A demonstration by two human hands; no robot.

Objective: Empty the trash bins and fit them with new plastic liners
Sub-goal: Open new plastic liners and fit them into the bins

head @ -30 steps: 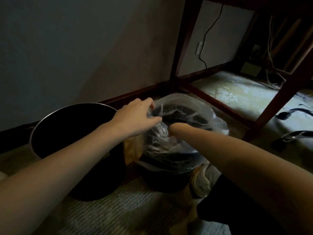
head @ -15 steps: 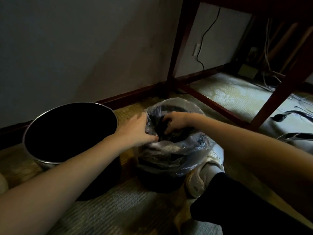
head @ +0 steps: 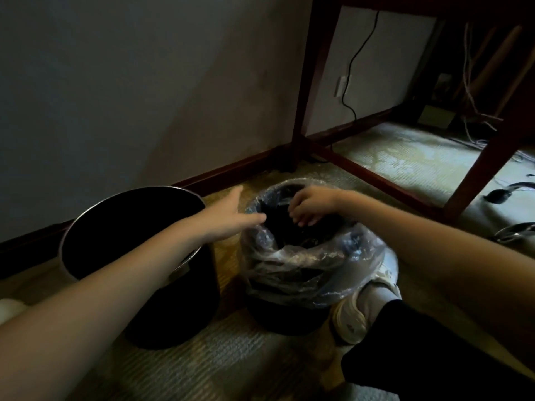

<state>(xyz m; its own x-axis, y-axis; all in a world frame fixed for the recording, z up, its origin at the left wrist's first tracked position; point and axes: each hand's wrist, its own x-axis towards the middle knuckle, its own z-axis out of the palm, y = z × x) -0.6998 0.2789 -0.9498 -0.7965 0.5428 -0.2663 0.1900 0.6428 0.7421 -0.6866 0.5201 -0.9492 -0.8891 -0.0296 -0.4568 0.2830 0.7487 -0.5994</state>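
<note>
Clear crinkled plastic liner [head: 312, 256] sits folded over the small dark round bin [head: 285, 322]. Left hand [head: 231, 218] has let go, fingers straight (a half-second ago it pinched the rim); right hand [head: 309, 205] curls inside the mouth, grip unclear. Fitting looks nearly finished.

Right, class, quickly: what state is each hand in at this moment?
Left hand: open, fingers straight, at the rim of the clear crinkled plastic liner.
Right hand: fingers curled over that liner's mouth; grip cannot be told.
</note>
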